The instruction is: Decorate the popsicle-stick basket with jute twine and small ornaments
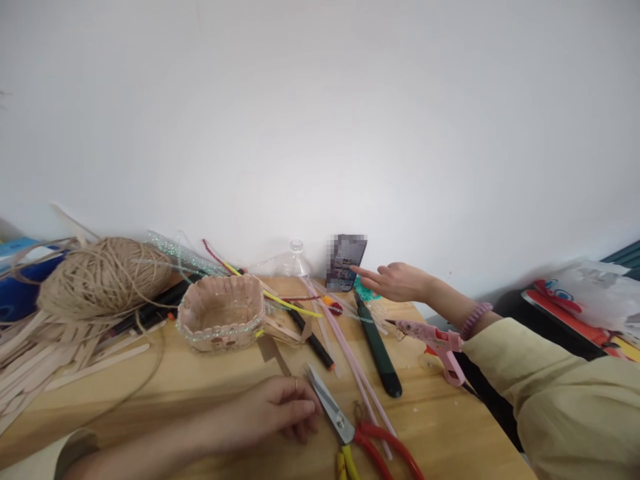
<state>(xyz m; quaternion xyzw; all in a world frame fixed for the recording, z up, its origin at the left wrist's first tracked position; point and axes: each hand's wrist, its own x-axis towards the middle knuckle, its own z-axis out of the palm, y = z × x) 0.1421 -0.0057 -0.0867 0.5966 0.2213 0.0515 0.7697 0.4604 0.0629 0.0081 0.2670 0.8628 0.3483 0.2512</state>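
My right hand (397, 281) reaches over the back of the table. Its index finger is stretched out to the screen of a phone (346, 263) leaning upright against the wall; nothing is held. Low in the middle, my left hand (295, 407) rests with its fingers loosely bent and apart, nothing visible in it. Just right of its fingertips lie scissors (333, 407) and red-handled pliers (383, 447). A small basket of wooden sticks (223, 320), trimmed with shiny beads, stands beyond my left hand. Beneath my right forearm is a pink glue gun (435, 340).
A ball of twine (103, 277) sits among many loose wooden sticks (45, 373) on the left. A green-handled tool (379, 350), a black marker (315, 343) and pink glue sticks (357, 367) lie mid-table. A clear cut bottle top (297, 263) stands near the wall.
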